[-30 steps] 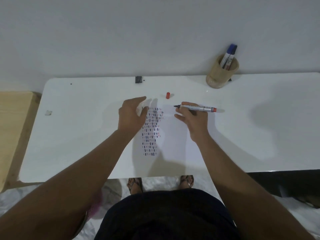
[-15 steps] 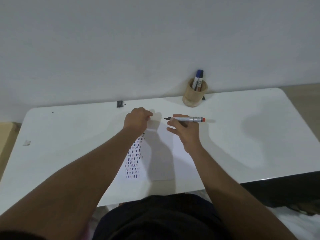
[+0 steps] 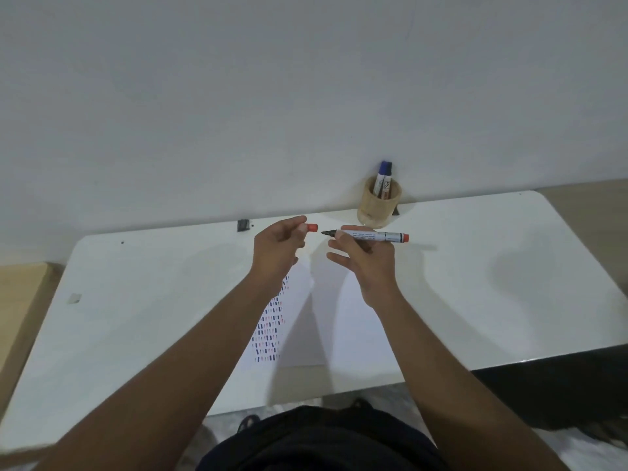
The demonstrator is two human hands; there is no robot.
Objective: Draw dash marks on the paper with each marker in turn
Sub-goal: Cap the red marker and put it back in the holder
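- Red marker (image 3: 370, 236) held level just above centre of frame, long axis left to right, bare dark tip pointing toward frame left, red end plug toward frame right
- Right hand (image 3: 365, 258) closed around the marker's barrel from below, thumb and fingers pinching the front half, tail end sticking out free to the right
- Red cap (image 3: 312, 228) just left of the tip, a small gap between them, open end apparently facing the tip; pinched between thumb and fingertips of the left hand (image 3: 278, 248), closed on it
- Cap and tip nearly on one line, cap a touch higher in frame; likely next move a short push together along that axis, left hand the nearer to the gap
- Paper (image 3: 336, 321) flat on the table (image 3: 475, 300) below both hands, columns of blue and red dashes (image 3: 270, 331) down its left part, right part blank
- Wooden cup (image 3: 379, 207) at the table's far edge, above and right of the marker, with a blue marker (image 3: 384, 175) and another standing in it
- Against half a second back: left hand then low near the top of the paper, now raised with the cap shown beside the tip; a full second back the cap lay alone on the table above the paper; marker's heading much the same, camera tilted up more
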